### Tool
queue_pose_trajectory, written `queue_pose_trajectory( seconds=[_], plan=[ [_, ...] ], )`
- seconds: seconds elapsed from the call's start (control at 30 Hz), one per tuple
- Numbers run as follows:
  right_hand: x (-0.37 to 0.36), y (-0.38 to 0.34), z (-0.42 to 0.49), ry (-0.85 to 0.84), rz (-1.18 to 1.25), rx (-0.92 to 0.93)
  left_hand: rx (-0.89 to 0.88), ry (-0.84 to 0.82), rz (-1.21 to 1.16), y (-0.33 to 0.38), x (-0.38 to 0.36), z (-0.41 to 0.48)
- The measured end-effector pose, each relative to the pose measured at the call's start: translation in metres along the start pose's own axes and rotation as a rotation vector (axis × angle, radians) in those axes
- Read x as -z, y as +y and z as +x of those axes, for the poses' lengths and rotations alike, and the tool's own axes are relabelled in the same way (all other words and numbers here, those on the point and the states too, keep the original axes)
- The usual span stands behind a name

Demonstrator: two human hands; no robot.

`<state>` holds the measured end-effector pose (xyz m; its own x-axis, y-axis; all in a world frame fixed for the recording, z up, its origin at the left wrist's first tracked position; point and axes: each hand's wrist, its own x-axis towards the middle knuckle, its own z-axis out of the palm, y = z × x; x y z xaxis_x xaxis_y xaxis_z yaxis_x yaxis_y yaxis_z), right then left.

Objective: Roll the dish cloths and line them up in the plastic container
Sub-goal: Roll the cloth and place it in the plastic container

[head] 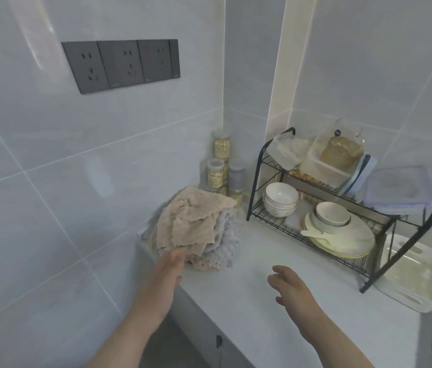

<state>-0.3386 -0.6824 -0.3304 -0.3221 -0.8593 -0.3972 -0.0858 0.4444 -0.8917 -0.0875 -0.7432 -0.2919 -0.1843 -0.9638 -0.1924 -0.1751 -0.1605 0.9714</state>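
The left hand [173, 264] reaches the beige cloth [191, 221] at its 12 o'clock, fingertips too blurred to tell touch from pinch; the right hand [288, 285], at 3 o'clock, hovers with fingers spread. The dish cloths [217, 235] look light, soft and floppy, so a free corner is the place to take hold. Heaped, they hide most of the plastic container [142, 245] beneath, and their own count.

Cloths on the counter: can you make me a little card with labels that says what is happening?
cloths: crumpled pile, beige on top, grey-blue beneath, none rolled
container: clear rim shows under the pile
left hand: reaches the beige cloth's edge; grip too blurred to tell
right hand: open above the counter, holding nothing
nearby: dish rack with bowls
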Motion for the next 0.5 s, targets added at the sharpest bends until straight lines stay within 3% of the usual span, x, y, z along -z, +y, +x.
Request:
queue_pose_trajectory(
  seconds=[0.17, 0.33, 0.4, 0.5],
  plan=[
    [-0.015, -0.015, 0.063, 0.019, -0.003, -0.117, -0.020, -0.066, -0.002, 0.015, 0.002, 0.091],
    [-0.035, -0.026, 0.136, 0.110, -0.056, -0.176, -0.027, -0.140, 0.296, 0.011, 0.005, 0.204],
    [-0.047, -0.026, 0.168, 0.170, -0.173, -0.182, -0.061, -0.181, 0.419, 0.005, 0.004, 0.249],
    [-0.066, -0.017, 0.209, 0.202, -0.534, -0.178, -0.148, -0.256, 0.668, -0.012, 0.000, 0.304]
  ],
)
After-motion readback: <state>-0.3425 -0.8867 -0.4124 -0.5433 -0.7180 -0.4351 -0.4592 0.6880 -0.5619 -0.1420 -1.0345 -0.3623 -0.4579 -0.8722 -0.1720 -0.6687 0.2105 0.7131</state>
